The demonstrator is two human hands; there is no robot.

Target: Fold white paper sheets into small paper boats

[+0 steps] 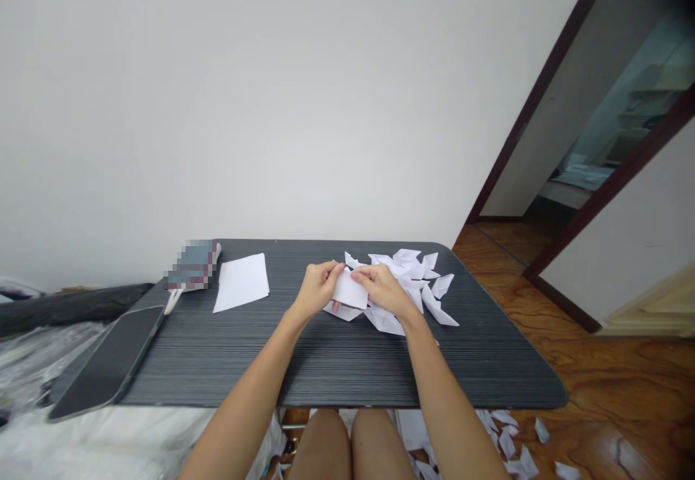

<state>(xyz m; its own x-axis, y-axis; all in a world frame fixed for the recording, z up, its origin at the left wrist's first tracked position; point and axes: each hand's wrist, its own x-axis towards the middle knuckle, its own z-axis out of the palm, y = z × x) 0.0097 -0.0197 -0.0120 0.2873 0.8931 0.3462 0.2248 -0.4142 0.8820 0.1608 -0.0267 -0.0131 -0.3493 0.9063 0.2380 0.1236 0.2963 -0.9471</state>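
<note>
A small white piece of folded paper (352, 291) is held up over the dark table, pinched between both hands. My left hand (320, 286) grips its left upper edge with thumb and fingers closed. On the other side, my right hand (381, 287) has its thumb and fingers closed on the right upper part. Just behind and below the hands lies a loose heap of folded white paper pieces (408, 268), partly hidden by my right hand. To the left sits a flat stack of white paper sheets (242, 281).
The dark table (228, 368) stands against a white wall. At its left edge are a phone-like black slab (111, 360) and a pixelated object (192, 264) with a white strap. More folded paper pieces (507, 440) lie on the wooden floor at the right. A doorway opens beyond.
</note>
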